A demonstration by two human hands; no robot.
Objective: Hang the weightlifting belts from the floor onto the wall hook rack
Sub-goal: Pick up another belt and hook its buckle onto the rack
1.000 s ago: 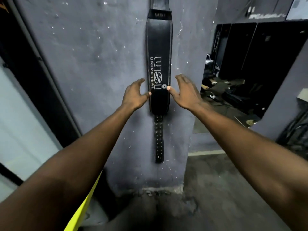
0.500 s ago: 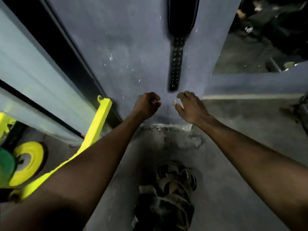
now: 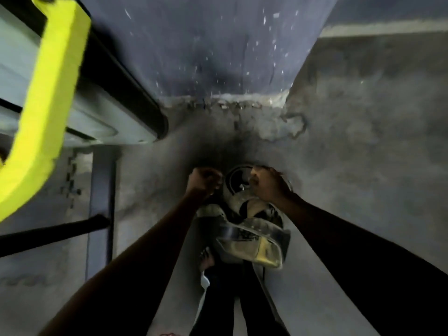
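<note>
I have both hands down at the belts (image 3: pixel 244 229), heaped on the floor (image 3: pixel 363 166) just below the wrists. The right hand (image 3: pixel 269 185) curls onto the top coil. The left hand (image 3: pixel 206 180) is clenched beside it, and I can't tell if it grips anything. This heap is unhung and needs lifting.

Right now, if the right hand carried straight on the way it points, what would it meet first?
Most likely the coiled belt: the right hand reaches down over its rim, fingers curled. It may already be touching it; blur and unclear depth leave that open.
</note>
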